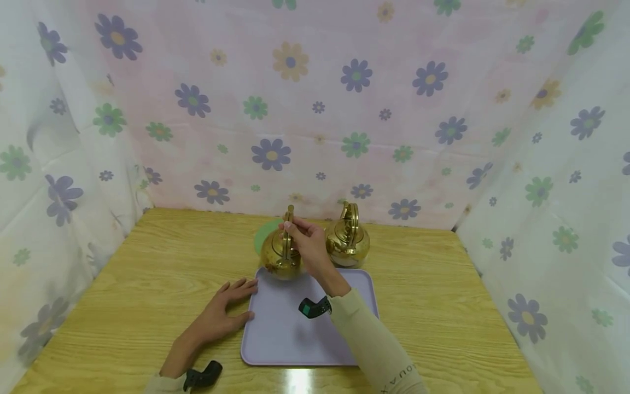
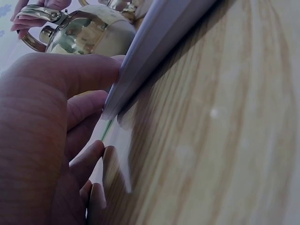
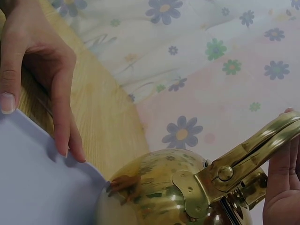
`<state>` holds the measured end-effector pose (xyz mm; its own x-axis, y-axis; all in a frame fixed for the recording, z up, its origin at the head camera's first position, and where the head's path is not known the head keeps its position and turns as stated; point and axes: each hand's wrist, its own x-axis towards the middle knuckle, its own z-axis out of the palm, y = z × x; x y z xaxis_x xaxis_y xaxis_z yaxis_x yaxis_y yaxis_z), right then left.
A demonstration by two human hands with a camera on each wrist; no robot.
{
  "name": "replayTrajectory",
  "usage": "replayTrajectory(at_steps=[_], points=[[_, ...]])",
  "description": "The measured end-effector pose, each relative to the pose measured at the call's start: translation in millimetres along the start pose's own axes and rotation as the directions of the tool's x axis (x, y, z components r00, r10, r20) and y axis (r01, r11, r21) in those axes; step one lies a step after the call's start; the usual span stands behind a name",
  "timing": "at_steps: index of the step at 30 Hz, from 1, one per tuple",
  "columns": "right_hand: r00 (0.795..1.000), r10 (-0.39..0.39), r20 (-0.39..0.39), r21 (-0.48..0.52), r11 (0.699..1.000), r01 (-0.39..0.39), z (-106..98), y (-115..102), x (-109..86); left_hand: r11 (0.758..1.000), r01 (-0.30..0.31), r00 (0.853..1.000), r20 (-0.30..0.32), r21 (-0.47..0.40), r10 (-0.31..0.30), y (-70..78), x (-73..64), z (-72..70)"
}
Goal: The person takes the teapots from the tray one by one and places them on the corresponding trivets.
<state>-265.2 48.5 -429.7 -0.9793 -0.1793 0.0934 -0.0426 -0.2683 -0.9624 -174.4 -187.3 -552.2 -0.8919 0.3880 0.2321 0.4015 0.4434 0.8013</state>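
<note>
My right hand (image 1: 309,241) grips the upright handle of a shiny brass kettle (image 1: 279,256) over the back left corner of a lilac tray (image 1: 305,334). In the right wrist view, the kettle's round body (image 3: 154,187) overlaps the tray's edge, and part of the gripping hand (image 3: 283,187) shows behind the handle. My left hand (image 1: 221,312) has its fingers spread, thumb and fingertips against the tray's left side. Up close in the left wrist view, the left fingers (image 2: 89,75) touch the tray's rim (image 2: 145,51).
A second brass kettle (image 1: 347,243) stands at the back right, just beyond the tray. A flat green round piece (image 1: 263,232) lies on the wooden table (image 1: 423,306), partly hidden by the held kettle. Flowered cloth (image 1: 315,120) hangs behind and on both sides.
</note>
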Motion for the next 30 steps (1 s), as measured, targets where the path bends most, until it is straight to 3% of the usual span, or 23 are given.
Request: replayTrajectory(at_steps=[30], points=[[0.999,-0.042,-0.033,-0.018,0.999,0.041,4.9,-0.1,14.2,1.0,-0.015,0.999,-0.033,0.02,0.016,-3.7,-2.9,1.7]])
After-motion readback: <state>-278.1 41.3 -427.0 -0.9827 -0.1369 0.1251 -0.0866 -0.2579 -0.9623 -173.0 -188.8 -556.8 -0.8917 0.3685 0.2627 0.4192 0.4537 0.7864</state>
